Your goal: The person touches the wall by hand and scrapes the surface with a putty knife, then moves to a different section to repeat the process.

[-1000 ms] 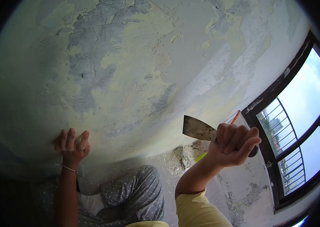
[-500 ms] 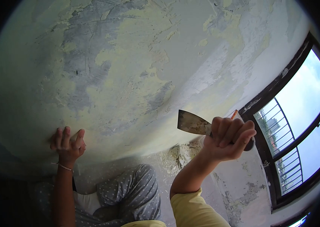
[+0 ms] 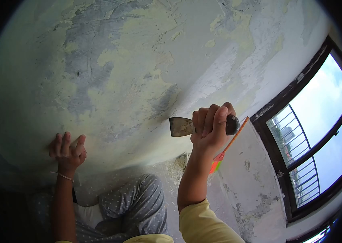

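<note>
My right hand (image 3: 211, 125) is wrapped around the dark rounded handle of a scraper (image 3: 182, 126). Its flat metal blade, stained brown and grey, points left and lies close to the wall; whether the edge touches is hard to see. The wall (image 3: 134, 73) has patchy yellowish, white and grey areas with flaking paint. Lower on the left, my left hand (image 3: 69, 152) rests against that wall with its fingers apart and holds nothing. A thin bracelet circles the left wrist.
At the right stands a dark-framed window (image 3: 296, 129) with railings outside. A broom-like tool (image 3: 216, 163) with an orange stick handle leans behind my right arm. Crumbled plaster (image 3: 177, 168) shows at the wall's foot. My bent leg (image 3: 138, 202) in dotted trousers is below.
My right hand has moved left and slightly up with the scraper, bringing the blade nearer the wall's middle. More of the orange-handled tool now shows. My left hand stays against the wall.
</note>
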Tool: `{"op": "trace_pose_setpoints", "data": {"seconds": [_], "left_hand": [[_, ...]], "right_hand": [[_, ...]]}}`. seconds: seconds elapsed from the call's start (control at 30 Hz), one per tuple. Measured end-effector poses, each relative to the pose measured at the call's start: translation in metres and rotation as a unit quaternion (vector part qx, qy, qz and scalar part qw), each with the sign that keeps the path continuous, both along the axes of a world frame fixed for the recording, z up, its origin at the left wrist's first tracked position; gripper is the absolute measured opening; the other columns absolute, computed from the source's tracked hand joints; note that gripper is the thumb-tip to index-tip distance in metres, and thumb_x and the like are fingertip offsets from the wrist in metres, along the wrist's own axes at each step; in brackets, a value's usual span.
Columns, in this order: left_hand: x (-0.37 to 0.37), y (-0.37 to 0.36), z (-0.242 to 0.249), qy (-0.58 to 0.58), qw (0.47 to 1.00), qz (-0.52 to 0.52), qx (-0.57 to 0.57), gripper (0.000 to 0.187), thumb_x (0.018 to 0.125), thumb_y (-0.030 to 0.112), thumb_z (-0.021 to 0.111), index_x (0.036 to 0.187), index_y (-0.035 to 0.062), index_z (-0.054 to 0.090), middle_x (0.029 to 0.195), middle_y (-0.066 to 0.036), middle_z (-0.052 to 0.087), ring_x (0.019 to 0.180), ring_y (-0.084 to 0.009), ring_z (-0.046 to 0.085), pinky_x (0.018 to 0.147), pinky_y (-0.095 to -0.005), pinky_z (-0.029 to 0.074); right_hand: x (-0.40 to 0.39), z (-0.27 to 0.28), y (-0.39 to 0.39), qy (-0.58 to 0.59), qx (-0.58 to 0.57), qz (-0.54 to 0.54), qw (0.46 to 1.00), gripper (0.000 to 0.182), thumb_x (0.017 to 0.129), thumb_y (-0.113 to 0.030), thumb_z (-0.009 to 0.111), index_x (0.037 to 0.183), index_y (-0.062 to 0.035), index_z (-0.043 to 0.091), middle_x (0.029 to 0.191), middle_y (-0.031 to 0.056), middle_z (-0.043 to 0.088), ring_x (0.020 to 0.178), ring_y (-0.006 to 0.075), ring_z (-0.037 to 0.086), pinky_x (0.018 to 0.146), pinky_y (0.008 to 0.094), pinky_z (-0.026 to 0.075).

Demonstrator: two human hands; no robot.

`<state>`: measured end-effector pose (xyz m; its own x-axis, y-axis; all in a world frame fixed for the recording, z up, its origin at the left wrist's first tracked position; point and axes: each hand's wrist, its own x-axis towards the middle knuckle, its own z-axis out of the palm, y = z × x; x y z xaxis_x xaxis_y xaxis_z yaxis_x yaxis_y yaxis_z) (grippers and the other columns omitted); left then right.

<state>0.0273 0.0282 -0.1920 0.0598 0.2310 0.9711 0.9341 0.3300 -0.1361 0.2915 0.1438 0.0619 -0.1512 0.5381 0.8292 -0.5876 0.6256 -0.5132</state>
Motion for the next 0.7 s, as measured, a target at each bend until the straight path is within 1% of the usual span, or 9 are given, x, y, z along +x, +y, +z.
{"op": "trace_pose_setpoints", "data": {"seconds": [0.1,0.13,0.23,0.33,0.43,0.53,0.57,0.63,0.7], "left_hand": [[0.000,-0.001,0.001,-0.001,1.000,-0.002,0.000,0.042,0.086,0.026,0.050,0.127,0.0316,0.049,0.143,-0.006,0.034,0.132,-0.0296,0.030,0.098,-0.0453,0.033],[0.000,-0.001,0.002,-0.002,1.000,-0.002,-0.002,0.042,0.086,0.026,0.050,0.127,0.0318,0.049,0.143,-0.006,0.034,0.132,-0.0296,0.030,0.098,-0.0452,0.033],[0.002,0.001,0.005,-0.011,1.000,0.000,0.006,0.041,0.086,0.025,0.050,0.126,0.0319,0.049,0.143,-0.006,0.034,0.132,-0.0295,0.031,0.098,-0.0450,0.033],[0.002,0.000,0.005,-0.009,1.000,0.000,0.013,0.040,0.086,0.025,0.050,0.126,0.0319,0.050,0.143,-0.006,0.034,0.131,-0.0294,0.032,0.098,-0.0449,0.033],[0.001,-0.001,0.002,-0.006,1.000,-0.004,0.008,0.039,0.087,0.025,0.049,0.126,0.0316,0.050,0.144,-0.006,0.034,0.131,-0.0295,0.032,0.098,-0.0453,0.034],[0.000,0.001,0.001,-0.008,1.000,-0.012,0.004,0.039,0.087,0.026,0.049,0.126,0.0313,0.050,0.144,-0.006,0.034,0.131,-0.0297,0.032,0.098,-0.0458,0.034],[0.000,0.002,0.000,-0.011,1.000,-0.009,0.005,0.039,0.087,0.026,0.049,0.126,0.0312,0.050,0.144,-0.006,0.034,0.131,-0.0298,0.031,0.099,-0.0462,0.034],[0.000,0.001,0.000,-0.013,1.000,-0.004,0.001,0.039,0.088,0.027,0.048,0.127,0.0312,0.050,0.143,-0.007,0.034,0.132,-0.0299,0.031,0.099,-0.0462,0.034],[0.000,0.000,0.000,-0.011,1.000,-0.004,-0.003,0.039,0.088,0.027,0.048,0.127,0.0312,0.050,0.143,-0.007,0.034,0.132,-0.0300,0.031,0.099,-0.0463,0.034]], "right_hand": [[0.000,0.005,-0.001,-0.033,-0.015,-0.008,0.999,0.040,0.090,-0.015,0.063,0.064,-0.0128,0.032,0.044,-0.0054,0.027,0.037,0.0047,0.020,0.038,0.0252,0.014],[0.002,0.008,-0.005,-0.031,-0.008,-0.003,0.999,0.039,0.091,-0.016,0.061,0.064,-0.0124,0.033,0.044,-0.0052,0.028,0.036,0.0044,0.020,0.037,0.0248,0.014],[0.019,0.032,-0.025,0.006,0.124,0.017,0.992,0.039,0.097,-0.024,0.051,0.065,-0.0127,0.031,0.042,-0.0030,0.031,0.033,0.0036,0.021,0.034,0.0227,0.016],[0.018,0.033,-0.031,0.031,0.169,0.035,0.985,0.038,0.098,-0.023,0.048,0.067,-0.0128,0.029,0.042,-0.0022,0.031,0.033,0.0040,0.021,0.033,0.0224,0.017],[-0.006,0.004,-0.007,-0.024,0.030,-0.045,0.998,0.038,0.095,-0.019,0.054,0.066,-0.0121,0.031,0.044,-0.0036,0.030,0.035,0.0049,0.022,0.036,0.0245,0.016],[-0.006,0.006,-0.011,-0.032,0.016,-0.051,0.998,0.039,0.094,-0.019,0.056,0.065,-0.0119,0.031,0.044,-0.0041,0.029,0.035,0.0046,0.022,0.037,0.0249,0.015],[0.005,0.018,-0.019,-0.007,0.050,-0.007,0.999,0.038,0.095,-0.019,0.055,0.066,-0.0120,0.031,0.044,-0.0042,0.029,0.036,0.0046,0.023,0.036,0.0243,0.016],[0.017,0.035,-0.037,0.033,0.124,0.018,0.992,0.038,0.095,-0.019,0.055,0.066,-0.0121,0.032,0.044,-0.0044,0.028,0.036,0.0046,0.022,0.036,0.0244,0.017],[0.012,0.030,-0.031,0.043,0.107,0.014,0.993,0.037,0.095,-0.019,0.056,0.067,-0.0123,0.032,0.044,-0.0045,0.028,0.035,0.0048,0.022,0.036,0.0248,0.017]]}}
